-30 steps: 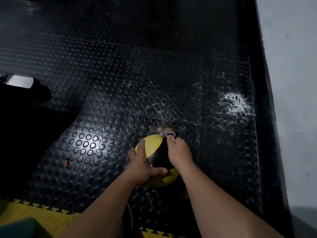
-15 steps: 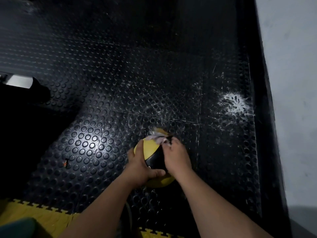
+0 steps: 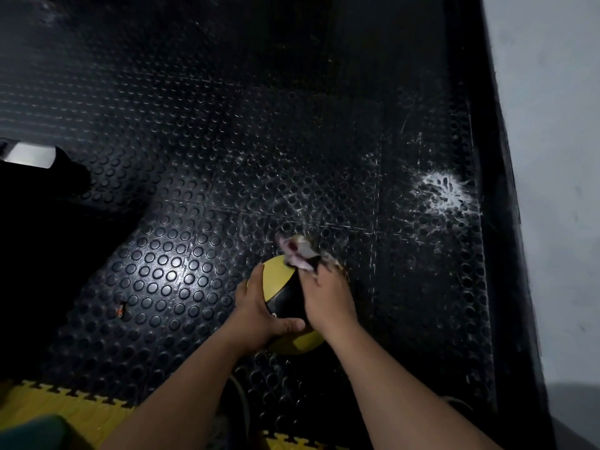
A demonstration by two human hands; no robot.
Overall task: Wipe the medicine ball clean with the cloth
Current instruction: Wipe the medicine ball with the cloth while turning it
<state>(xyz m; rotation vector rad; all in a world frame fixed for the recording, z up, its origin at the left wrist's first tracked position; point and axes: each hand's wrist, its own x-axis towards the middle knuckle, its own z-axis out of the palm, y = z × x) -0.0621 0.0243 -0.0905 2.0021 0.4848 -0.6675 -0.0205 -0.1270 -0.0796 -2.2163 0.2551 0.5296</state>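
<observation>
The medicine ball (image 3: pixel 276 280) is yellow and black. It is held up over the black bumpy floor (image 3: pixel 181 177), close to the person.

The left hand (image 3: pixel 259 311) is wrapped round the near left side of the ball, with the thumb lying across the black part. It holds the ball so it will not roll or drop.

The right hand (image 3: pixel 328 298) lies on the top right of the ball. Its fingers pinch a small pale cloth (image 3: pixel 297 251) and push it against the far top of the ball. The cloth looks blurry, so I think it is rubbing fast.

The wiping is going on now, at the top edge. I cannot tell how clean the ball is, because the room is dark. The bottom of the ball and the side facing away are hidden, so I think those parts may need wiping too. The ball would have to be turned to reach them.

There is a white splash mark (image 3: pixel 443 191) on the floor, well apart from the ball, near the wall (image 3: pixel 545 157)
</observation>
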